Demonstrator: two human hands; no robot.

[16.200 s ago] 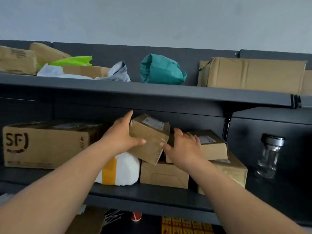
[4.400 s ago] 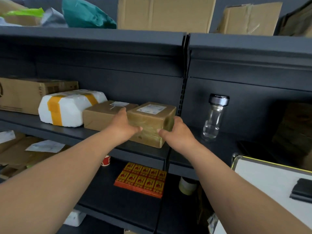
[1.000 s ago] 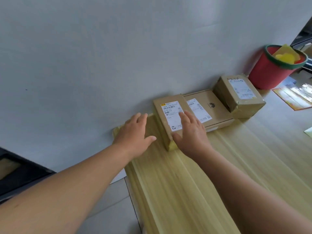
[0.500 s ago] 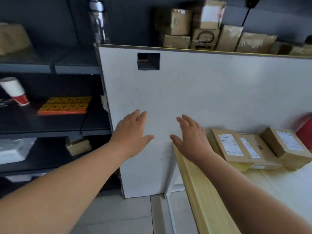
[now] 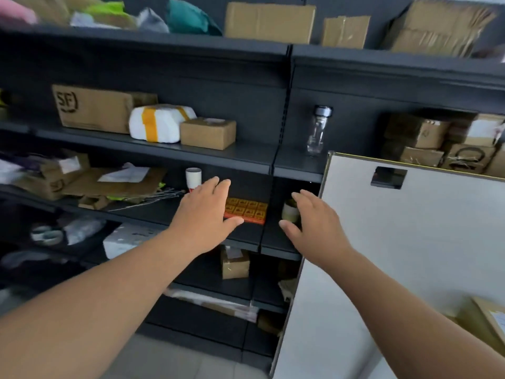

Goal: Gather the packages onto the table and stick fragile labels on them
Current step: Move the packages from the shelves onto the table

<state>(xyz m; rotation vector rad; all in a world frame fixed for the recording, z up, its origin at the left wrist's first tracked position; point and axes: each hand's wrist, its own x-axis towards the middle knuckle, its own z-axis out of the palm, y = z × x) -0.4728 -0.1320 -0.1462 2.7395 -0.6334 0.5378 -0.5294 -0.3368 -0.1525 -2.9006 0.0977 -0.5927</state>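
Note:
Both hands reach toward the dark shelving with straight fingers and hold nothing. My left hand [image 5: 206, 214] hovers in front of an orange sheet of fragile labels [image 5: 247, 210] lying on a lower shelf. My right hand [image 5: 311, 225] is beside a small tape roll [image 5: 289, 212]. One shelf up stand a small brown box [image 5: 207, 132], a white parcel with yellow tape [image 5: 159, 123] and a large SF carton [image 5: 93, 108]. A corner of a labelled package [image 5: 489, 321] shows at the bottom right, behind the white board.
A white board with a cut-out handle [image 5: 396, 242] stands upright at the right. A glass jar [image 5: 318, 129] and a paper cup [image 5: 193, 178] sit on shelves. More cartons [image 5: 437, 140] are stacked behind the board, and cardboard boxes [image 5: 269, 21] line the top shelf.
My view has swung left from the table and its packages to the shelving. Both hands, empty, have moved off the table edge toward the lower shelf with the label sheet.

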